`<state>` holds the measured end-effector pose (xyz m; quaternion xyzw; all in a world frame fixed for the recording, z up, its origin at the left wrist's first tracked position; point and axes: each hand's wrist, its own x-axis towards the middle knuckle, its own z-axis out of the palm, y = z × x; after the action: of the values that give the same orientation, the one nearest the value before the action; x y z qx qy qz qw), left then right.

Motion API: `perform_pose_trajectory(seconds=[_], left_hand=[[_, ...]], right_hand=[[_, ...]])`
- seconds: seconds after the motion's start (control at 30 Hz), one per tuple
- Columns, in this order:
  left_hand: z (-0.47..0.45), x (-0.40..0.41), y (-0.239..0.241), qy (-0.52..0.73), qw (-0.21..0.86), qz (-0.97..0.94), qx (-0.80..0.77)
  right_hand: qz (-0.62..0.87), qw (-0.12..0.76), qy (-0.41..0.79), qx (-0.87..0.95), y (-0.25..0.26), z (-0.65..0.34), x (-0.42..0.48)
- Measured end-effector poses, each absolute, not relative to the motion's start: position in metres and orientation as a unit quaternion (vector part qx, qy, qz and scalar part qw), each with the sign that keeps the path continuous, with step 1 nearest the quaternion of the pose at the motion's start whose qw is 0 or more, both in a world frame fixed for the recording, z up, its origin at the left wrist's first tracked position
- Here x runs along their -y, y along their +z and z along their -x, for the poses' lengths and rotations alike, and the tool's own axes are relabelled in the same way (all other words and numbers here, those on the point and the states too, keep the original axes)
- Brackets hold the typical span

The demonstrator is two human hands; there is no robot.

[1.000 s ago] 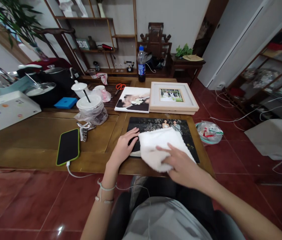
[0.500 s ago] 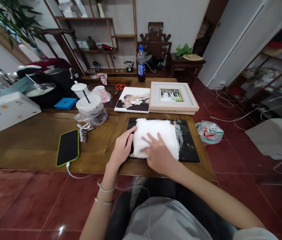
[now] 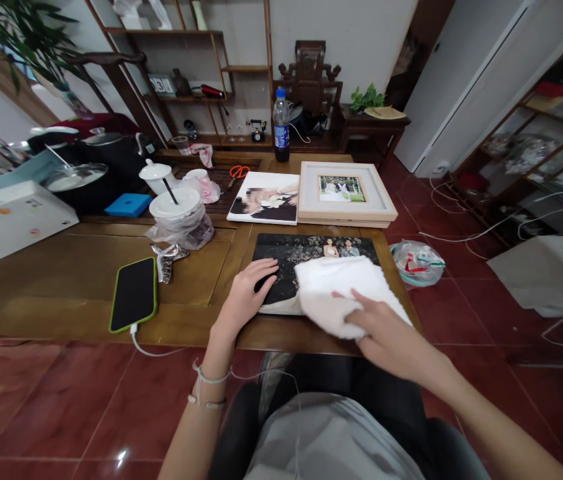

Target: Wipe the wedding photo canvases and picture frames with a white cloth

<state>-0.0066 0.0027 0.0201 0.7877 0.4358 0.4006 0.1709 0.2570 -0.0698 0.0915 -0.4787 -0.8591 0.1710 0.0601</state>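
A dark photo print (image 3: 291,257) of a couple lies flat at the near edge of the wooden table (image 3: 71,280). My left hand (image 3: 248,293) rests flat on its left edge, fingers spread. My right hand (image 3: 388,333) presses a white cloth (image 3: 344,290) onto the print's near right corner, fingers lying on top of the cloth. The cloth covers the lower right part of the print.
Behind the print lie a second unframed photo (image 3: 266,198) and a light wood framed photo (image 3: 344,193). A green-cased phone (image 3: 134,293) on a cable, a hair clip (image 3: 165,257), a bagged lidded cup (image 3: 181,217), scissors (image 3: 237,172), a bottle (image 3: 282,127) and a plastic bag (image 3: 416,261) surround them.
My right hand slid the cloth up and left across the print, then back down to the near right corner. The left hand stayed on the print's left edge.
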Motion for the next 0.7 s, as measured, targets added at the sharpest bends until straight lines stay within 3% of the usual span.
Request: perform_pose_trajectory(seconds=[0.2,0.7], left_hand=[[0.005,-0.003,0.02,0.401,0.171,-0.795,-0.422],[0.007,-0.004,0.018,0.376,0.166,-0.797,-0.442]], right_hand=[[0.579,0.079,0.097,0.806,0.093,-0.28,0.017],[0.403,0.104,0.139,0.899,0.09,-0.144,-0.058]])
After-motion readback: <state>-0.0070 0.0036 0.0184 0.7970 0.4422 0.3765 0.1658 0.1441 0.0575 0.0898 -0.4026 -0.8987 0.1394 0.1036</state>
